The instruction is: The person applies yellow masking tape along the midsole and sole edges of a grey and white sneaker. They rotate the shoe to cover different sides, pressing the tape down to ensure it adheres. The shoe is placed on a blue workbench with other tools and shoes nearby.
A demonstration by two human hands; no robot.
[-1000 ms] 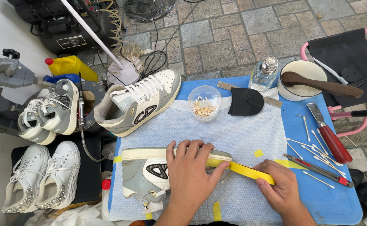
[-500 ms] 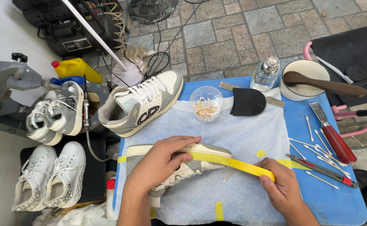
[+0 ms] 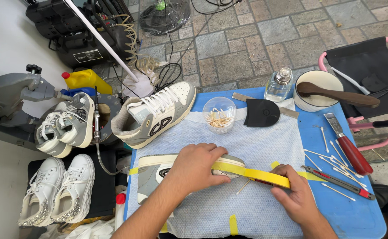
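My left hand (image 3: 196,170) presses flat on the grey sneaker (image 3: 158,170) lying on the pale cloth (image 3: 256,141), fingers pinning yellow tape (image 3: 251,173) to its sole. My right hand (image 3: 293,192) pinches the tape's free end. Right of it lie a box cutter (image 3: 337,181) and cotton swabs (image 3: 333,155); beyond, a swab cup (image 3: 219,115), black heel piece (image 3: 261,113) and second sneaker (image 3: 154,115).

My left hand (image 3: 197,168) lies palm down, fingers curled forward and pressing, thumb tucked toward the right. Its forearm runs back to the lower left edge of view. My right hand (image 3: 293,192) sits lower and to the right, knuckles up, fingers (image 3: 279,171) pinched closed, wrist angled toward the bottom right corner.
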